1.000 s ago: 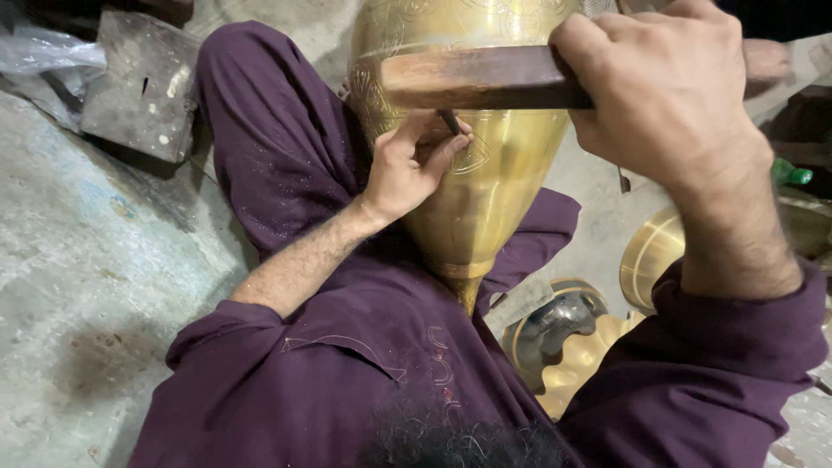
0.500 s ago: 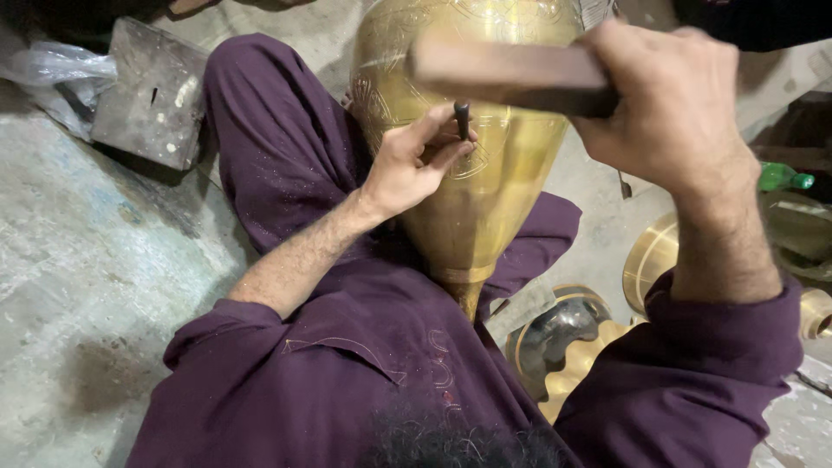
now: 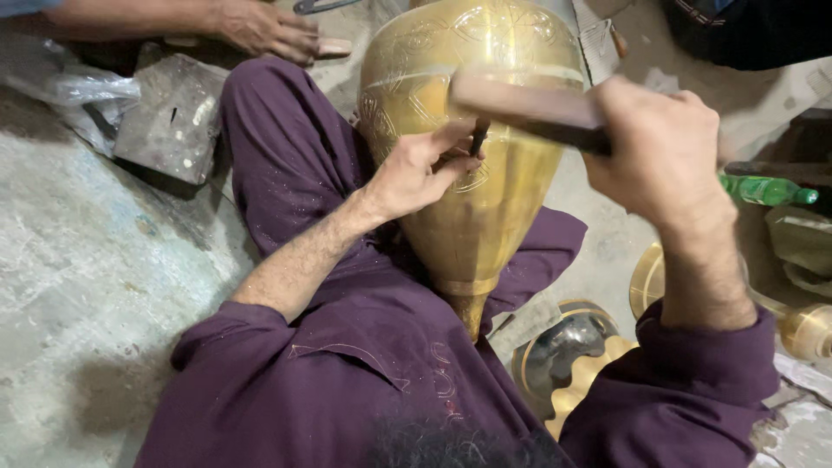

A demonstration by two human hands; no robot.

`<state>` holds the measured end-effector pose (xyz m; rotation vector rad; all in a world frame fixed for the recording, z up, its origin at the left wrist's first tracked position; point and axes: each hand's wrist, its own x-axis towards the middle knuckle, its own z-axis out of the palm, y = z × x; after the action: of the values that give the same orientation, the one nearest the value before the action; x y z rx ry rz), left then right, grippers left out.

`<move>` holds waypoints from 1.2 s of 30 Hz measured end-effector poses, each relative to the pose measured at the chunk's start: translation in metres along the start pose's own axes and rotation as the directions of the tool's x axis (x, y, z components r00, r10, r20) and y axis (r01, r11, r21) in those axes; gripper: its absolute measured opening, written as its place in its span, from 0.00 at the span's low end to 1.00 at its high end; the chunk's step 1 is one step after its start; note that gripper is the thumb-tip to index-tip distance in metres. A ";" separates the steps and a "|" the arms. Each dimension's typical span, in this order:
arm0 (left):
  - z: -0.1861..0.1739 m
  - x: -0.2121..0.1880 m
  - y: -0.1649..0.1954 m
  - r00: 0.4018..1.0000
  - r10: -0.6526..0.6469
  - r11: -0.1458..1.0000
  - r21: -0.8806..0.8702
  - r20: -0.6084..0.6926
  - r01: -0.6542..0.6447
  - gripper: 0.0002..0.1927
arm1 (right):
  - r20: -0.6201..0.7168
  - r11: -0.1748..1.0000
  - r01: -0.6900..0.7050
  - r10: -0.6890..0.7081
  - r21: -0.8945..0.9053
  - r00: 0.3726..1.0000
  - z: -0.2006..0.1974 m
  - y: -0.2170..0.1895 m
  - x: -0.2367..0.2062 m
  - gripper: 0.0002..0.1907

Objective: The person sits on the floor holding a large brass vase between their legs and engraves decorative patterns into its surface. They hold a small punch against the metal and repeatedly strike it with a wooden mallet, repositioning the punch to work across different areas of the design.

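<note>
Down in our lap lies a big brass vase (image 3: 472, 186), tipped on its side across our purple-clothed legs so its wall faces up. Our left hand (image 3: 416, 173) rests on it, fingers pinched shut around a small dark chisel (image 3: 478, 137) that stands on the metal. Our right hand (image 3: 663, 147) is wrapped tight around a wooden mallet (image 3: 529, 108), blurry, perhaps mid-swing. Another person's hand (image 3: 260, 30) rests on the floor beyond a stone block (image 3: 169, 121).
</note>
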<state>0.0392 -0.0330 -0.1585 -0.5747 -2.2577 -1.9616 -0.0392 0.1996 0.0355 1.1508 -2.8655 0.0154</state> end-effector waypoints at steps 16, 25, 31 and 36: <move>-0.062 -0.030 0.002 0.822 -0.247 0.928 -0.370 -0.513 0.048 0.17 | 0.204 0.158 -0.395 0.654 0.905 0.728 0.156 0.013 -0.106 0.20; -0.096 -0.051 0.002 0.726 -0.169 0.947 0.094 -0.666 0.307 0.15 | 0.494 -0.337 -0.368 0.685 0.866 0.536 0.181 -0.068 -0.128 0.12; -0.108 -0.048 0.007 0.725 -0.047 0.949 0.195 -0.687 0.247 0.14 | 0.533 -0.426 -0.322 0.639 0.846 0.554 0.189 -0.081 -0.125 0.08; -0.082 -0.027 0.009 0.851 -0.279 0.939 -0.313 -0.446 0.143 0.15 | 0.536 -0.376 -0.384 0.640 0.844 0.551 0.187 -0.085 -0.116 0.12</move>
<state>0.0532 -0.1180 -0.1452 0.1646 -1.8176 -2.2191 0.0950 0.2130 -0.1578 -0.7274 -2.3734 2.4056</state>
